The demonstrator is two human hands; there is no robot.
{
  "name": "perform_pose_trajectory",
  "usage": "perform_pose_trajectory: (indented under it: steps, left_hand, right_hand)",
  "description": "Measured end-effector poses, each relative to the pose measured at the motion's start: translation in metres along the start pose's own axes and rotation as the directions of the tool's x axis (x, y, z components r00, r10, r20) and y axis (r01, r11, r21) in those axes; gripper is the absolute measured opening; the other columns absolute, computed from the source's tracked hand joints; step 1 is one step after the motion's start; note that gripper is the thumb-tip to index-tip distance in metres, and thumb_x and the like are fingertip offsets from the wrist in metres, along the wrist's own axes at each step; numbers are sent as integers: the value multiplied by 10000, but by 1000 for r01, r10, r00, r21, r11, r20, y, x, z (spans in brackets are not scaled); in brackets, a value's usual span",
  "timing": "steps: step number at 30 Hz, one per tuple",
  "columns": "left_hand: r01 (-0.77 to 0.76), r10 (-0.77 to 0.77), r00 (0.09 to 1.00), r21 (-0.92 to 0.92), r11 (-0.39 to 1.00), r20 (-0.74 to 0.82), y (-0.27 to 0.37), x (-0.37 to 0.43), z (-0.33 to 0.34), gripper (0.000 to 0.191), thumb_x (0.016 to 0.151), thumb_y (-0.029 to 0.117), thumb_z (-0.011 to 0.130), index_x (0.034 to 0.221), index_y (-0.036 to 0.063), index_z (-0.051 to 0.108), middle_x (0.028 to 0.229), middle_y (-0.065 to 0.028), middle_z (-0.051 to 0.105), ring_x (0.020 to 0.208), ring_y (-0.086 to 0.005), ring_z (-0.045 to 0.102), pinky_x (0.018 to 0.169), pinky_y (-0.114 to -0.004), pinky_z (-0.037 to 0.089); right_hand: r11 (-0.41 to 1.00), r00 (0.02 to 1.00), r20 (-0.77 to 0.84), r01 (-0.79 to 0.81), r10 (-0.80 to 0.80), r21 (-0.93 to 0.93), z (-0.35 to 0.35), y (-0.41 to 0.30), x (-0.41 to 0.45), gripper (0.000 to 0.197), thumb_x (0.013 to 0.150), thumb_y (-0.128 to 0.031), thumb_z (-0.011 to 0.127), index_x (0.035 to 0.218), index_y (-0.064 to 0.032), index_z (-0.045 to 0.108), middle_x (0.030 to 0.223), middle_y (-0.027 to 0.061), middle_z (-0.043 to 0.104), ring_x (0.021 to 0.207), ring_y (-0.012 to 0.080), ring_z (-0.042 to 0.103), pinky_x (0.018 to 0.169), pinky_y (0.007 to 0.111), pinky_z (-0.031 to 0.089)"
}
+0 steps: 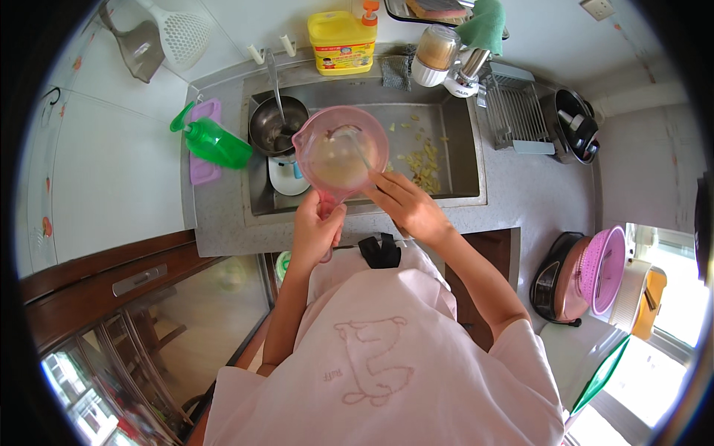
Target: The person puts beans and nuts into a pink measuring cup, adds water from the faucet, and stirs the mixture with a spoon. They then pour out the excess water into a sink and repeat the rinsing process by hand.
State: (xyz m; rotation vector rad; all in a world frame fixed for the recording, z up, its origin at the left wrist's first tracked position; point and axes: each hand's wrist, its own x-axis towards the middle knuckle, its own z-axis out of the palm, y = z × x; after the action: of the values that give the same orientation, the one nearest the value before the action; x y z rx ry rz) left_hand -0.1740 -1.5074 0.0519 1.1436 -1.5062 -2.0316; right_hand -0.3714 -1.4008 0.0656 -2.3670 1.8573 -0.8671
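My left hand [319, 228] grips the handle of a pink translucent plastic ladle or scoop [312, 120], held above the sink [368, 99]. Cloudy pale liquid [337, 167] lies in its bowl. At the right side of the bowl my right hand [407, 206] holds a thin stick-like utensil [360, 150] that reaches into the bowl; its exact kind is unclear. A small metal pot [262, 125] with a ladle [276, 83] in it stands left of the pink bowl, over a white dish [284, 181]. Yellowish peelings or slices [425, 164] lie on the sink floor at right.
A green pump bottle [220, 145] lies on a purple tray [205, 171] at left. Behind the sink stand a yellow detergent jug [343, 44] and a glass-topped container [438, 50]. A dish rack [516, 111], a dark pot [563, 150] and a pink colander [611, 273] are at right.
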Motion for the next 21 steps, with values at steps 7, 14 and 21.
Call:
perform_pose_trajectory:
  steps: [7,14,21]
  left_hand:
    - [7,-7,1000,-5,1000,-28,-4,1,1,134,934,37,633,1050,8,570,669,0,544,446,-63,452,394,-238,343]
    - [39,-39,998,-11,999,-41,0,1,1,116,929,48,646,995,24,555,660,-5,555,446,-73,472,392,-244,346]
    - [16,-17,1000,-26,1000,-25,1,-1,-1,118,928,46,646,983,17,546,658,-7,555,443,-76,466,392,-247,338]
  right_hand:
    - [989,990,-13,-141,142,49,-9,-35,-21,402,772,58,659,1173,45,639,1283,228,628,1119,373,626,935,430,549]
    - [941,974,-20,-211,224,266,-15,-57,-21,406,773,37,662,1177,51,622,1319,247,605,1137,378,623,922,424,558]
    - [965,967,-194,-120,166,231,-4,-38,-8,423,750,61,670,1172,53,644,1318,236,608,1108,382,633,904,435,558]
